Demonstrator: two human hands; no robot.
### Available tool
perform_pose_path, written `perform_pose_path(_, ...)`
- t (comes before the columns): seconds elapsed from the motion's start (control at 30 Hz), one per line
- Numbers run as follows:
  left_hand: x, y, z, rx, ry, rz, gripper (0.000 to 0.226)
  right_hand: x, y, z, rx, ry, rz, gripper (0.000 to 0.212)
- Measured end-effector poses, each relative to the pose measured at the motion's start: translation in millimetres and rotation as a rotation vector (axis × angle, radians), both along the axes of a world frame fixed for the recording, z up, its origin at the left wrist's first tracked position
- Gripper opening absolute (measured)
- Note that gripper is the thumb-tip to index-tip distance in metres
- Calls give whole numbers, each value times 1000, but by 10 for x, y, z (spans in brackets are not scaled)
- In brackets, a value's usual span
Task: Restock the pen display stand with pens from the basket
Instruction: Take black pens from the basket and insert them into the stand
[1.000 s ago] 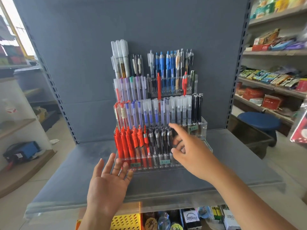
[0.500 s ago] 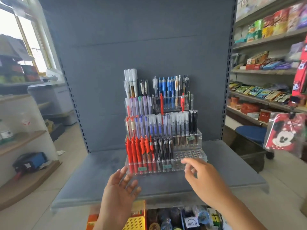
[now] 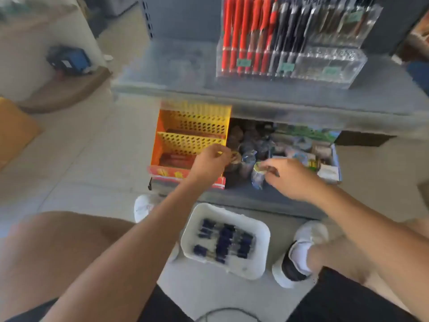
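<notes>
A white basket (image 3: 256, 270) stands on the floor between my feet, with several dark blue pens (image 3: 224, 243) lying in it. The clear pen display stand (image 3: 329, 62) sits on the grey shelf (image 3: 176, 68) at the top right; red pens (image 3: 241, 31) and black pens fill its left slots, while its front right section holds none. My left hand (image 3: 210, 165) and my right hand (image 3: 289, 178) hover over the lower shelf beyond the basket, fingers loosely curled, with nothing seen in either. The frame is blurred.
Under the grey shelf sits a yellow perforated rack (image 3: 192, 129), with packed small goods (image 3: 301, 147) to its right. My white shoes (image 3: 300, 249) flank the basket. A blue device (image 3: 69, 58) lies on a low board at the left. A cable crosses the floor near me.
The view has dropped from the display stand down to the floor. Both hands have left the stand and come down in front of the lower shelf; the basket has come into view.
</notes>
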State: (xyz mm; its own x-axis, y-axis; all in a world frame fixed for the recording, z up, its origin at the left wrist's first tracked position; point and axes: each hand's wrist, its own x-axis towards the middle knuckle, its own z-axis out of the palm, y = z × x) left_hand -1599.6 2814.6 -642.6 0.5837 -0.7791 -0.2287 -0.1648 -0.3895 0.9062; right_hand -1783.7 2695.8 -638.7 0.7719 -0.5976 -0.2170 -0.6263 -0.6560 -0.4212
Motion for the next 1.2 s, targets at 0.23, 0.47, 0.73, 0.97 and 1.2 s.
perform_pose_path(0.23,-82,325,-1271,359,-3,-149,19,-156,491,-1338,216,228,5,28)
perform_pose_path(0.47,-33,617,-1797,672,32,-291,32,-210,810,-2062,326,466,145,32)
perform_pose_path(0.73,117,637,-2128,701,334,-35,29,162,812,-2617,402,553,89,30)
perform_pose_path(0.97,152,597,-2171,691,353,-83,27,193,964,-2994,504,692,240,42)
perform_pose_path(1.2,240,659,-2209,705,491,-124,40,134,1101,-3127,292,757,272,49)
